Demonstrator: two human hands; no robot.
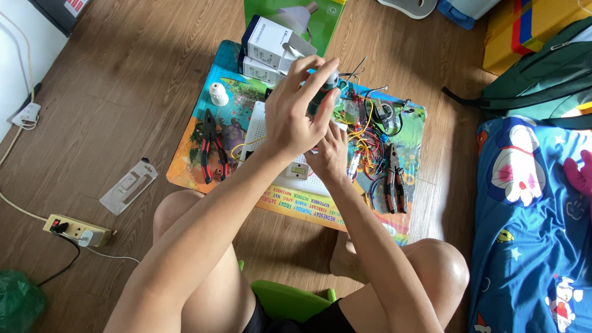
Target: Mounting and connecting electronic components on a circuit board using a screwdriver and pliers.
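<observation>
Here the left hand is raised above a colourful printed mat lying on the wooden floor, its fingers curled around a small dark teal part, with the fingertips pressing on its top; what kind of part it is cannot be told. The right hand sits just below and partly behind the left, its fingers bent upward toward the same part, though whether it grips the part or only steadies it is hidden by the left hand. Under both hands lies a white breadboard with a tangle of red and yellow jumper wires spreading to its right. On the left of the mat rest red-handled pliers and a small white lamp socket; another pair of pliers, with dark red handles, lies on the right side. Two white cartons stand at the mat's far edge, near a green box. Well apart on the floor to the left are a power strip and a clear plastic blister pack.
</observation>
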